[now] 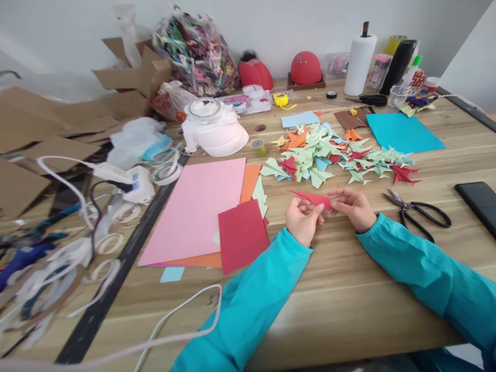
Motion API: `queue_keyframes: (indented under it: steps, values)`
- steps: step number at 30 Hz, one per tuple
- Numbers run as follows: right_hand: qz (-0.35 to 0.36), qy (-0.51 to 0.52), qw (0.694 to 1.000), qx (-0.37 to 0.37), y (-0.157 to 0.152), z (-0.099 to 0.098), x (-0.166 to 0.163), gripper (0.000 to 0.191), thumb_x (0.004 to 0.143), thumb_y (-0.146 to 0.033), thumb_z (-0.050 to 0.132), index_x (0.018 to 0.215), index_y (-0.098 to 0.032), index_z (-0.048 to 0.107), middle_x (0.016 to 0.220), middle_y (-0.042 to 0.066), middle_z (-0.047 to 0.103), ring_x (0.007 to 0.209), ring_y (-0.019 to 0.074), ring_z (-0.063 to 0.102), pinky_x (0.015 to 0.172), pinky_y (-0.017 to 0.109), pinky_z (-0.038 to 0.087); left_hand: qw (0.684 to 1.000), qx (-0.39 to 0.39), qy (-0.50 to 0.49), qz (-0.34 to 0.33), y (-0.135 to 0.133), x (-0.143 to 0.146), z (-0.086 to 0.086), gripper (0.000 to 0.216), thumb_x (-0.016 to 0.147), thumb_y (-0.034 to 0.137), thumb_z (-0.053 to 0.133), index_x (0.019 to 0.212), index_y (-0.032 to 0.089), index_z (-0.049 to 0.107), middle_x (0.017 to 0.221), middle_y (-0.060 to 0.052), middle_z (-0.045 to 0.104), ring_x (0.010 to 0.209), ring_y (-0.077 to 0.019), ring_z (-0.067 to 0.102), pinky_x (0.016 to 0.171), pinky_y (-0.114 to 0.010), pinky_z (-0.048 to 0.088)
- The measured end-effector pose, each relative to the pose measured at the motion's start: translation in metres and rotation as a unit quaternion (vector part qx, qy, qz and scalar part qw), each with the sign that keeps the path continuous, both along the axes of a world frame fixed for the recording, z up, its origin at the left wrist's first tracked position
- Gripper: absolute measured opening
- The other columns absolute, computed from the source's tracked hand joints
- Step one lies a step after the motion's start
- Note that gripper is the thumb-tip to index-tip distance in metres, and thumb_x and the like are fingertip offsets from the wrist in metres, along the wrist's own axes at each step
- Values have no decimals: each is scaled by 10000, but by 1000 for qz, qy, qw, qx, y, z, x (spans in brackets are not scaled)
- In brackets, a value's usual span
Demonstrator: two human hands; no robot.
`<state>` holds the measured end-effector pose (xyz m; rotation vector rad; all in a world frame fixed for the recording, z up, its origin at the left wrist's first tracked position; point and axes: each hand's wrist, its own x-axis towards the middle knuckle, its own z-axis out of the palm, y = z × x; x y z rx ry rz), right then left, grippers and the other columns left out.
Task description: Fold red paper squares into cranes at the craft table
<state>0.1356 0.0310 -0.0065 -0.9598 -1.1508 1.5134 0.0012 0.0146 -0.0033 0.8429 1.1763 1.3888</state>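
A small folded piece of red paper (314,198), long and pointed toward the left, is held between my two hands above the wooden table. My left hand (303,219) pinches it from below, with the thumb on its face. Closed on the paper's right end are the fingertips of my right hand (354,207). Just beyond lies a pile of folded paper shapes (310,150) in pale green, orange, red and blue. Left of my hands, a stack of dark red paper (243,235) overlaps a large pink sheet (201,206).
Black-handled scissors (414,206) lie right of my right hand, with a black phone (478,204) farther right. A blue sheet (403,133) is at the back right. Cables, a white power strip (137,183) and cardboard boxes (127,77) crowd the left. A white cable (186,338) crosses near my left sleeve.
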Motion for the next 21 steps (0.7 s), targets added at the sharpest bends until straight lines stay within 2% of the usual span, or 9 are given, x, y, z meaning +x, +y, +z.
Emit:
queue_keyframes:
  steps: [4,12,16,18,20,21]
  values:
    - [5,-11,1000,11,0,-2,0,410,555,-271,787,893,-148,591,616,-4,650,552,113,609,552,246,502,1000,-1,2,-16,0,0,0,438,542,264,740,704,195,339,440,89,532,309,-83,479,343,-175,358]
    - [0,4,1000,9,1,-2,1,379,581,-284,769,892,-151,597,600,-8,642,525,108,597,533,247,500,999,-9,-5,-41,-1,0,1,405,574,318,729,738,181,385,442,65,542,338,-102,507,359,-190,394]
    - [-40,2,999,13,1,-1,0,372,564,-285,777,867,-159,603,596,-12,640,515,106,587,532,248,494,999,-17,-20,-30,-3,-1,0,352,672,420,638,788,176,413,615,1,614,414,-123,567,406,-234,449]
    - [-61,-1,998,16,2,-2,0,355,559,-289,779,844,-160,611,592,-14,638,509,100,580,534,244,490,1000,13,5,-18,-4,-2,-4,283,724,402,586,786,179,424,666,-4,601,459,-116,571,444,-244,464]
    - [-73,-1,997,19,3,-2,0,339,561,-297,776,827,-161,616,585,-15,635,503,96,573,529,239,485,992,85,97,6,-6,-3,-7,190,738,313,581,754,180,446,646,12,543,514,-105,554,484,-231,459]
    - [-75,-2,997,21,3,-3,0,336,563,-300,775,825,-162,616,584,-15,633,501,96,570,526,239,482,977,134,165,19,-7,-4,-8,147,732,259,584,726,177,461,652,11,517,550,-101,540,504,-221,452]
